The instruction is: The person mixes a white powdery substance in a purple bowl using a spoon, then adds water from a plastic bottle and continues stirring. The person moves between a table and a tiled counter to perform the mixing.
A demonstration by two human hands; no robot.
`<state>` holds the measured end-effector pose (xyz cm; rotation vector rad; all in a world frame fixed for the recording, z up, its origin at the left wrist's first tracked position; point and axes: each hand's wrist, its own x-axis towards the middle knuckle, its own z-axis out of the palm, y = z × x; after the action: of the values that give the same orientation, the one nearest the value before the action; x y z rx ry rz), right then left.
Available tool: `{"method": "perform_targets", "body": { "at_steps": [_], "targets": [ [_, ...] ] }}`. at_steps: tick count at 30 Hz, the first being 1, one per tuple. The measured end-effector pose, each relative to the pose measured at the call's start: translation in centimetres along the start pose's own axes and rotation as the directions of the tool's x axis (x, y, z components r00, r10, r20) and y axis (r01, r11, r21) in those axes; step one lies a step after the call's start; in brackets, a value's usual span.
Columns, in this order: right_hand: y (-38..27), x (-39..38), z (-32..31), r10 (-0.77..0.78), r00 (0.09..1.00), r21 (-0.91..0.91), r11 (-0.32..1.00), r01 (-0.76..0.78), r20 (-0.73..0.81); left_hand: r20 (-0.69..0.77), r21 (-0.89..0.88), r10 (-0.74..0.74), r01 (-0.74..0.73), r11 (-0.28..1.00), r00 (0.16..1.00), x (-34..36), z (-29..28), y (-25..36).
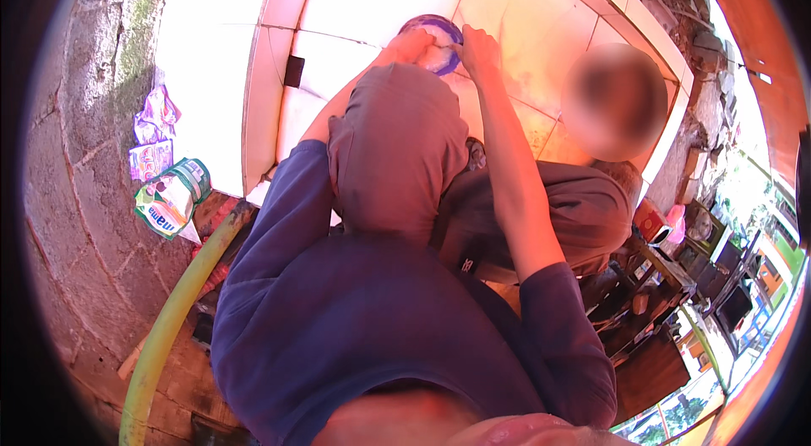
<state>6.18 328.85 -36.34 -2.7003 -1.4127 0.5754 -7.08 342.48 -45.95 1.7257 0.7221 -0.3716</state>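
A small round bowl with a blue rim sits on the pale tiles beyond my knees, with whitish contents inside. My left hand is closed at the bowl's left side, its fingers bent over the rim. On the other side my right hand makes a fist beside the rim. Something thin and pale seems to run from that fist into the bowl, too small to name. My bent knee rises just in front of the bowl.
A raised tiled edge borders the floor at left. Beyond it lie a green and white pouch and purple packets. A yellow-green hose curves at lower left. Stacked wood and clutter stand at right. A blurred patch hides part of the right side.
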Motion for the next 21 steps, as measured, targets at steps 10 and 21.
{"method": "perform_targets", "body": {
  "at_steps": [10, 21],
  "targets": [
    [0.7, -1.1, 0.9, 0.084, 0.995, 0.135, 0.988, -0.077, -0.046, -0.014, -0.232, -0.022, 0.018, 0.973, 1.000, -0.9, 2.0, -1.1],
    [1.1, 0.0, 0.2, 0.057, 0.997, 0.196, 0.980, -0.046, -0.049, 0.039, -0.152, 0.012, -0.006, 0.988, 0.999, 1.2, 1.6, -1.4]
  ]
}}
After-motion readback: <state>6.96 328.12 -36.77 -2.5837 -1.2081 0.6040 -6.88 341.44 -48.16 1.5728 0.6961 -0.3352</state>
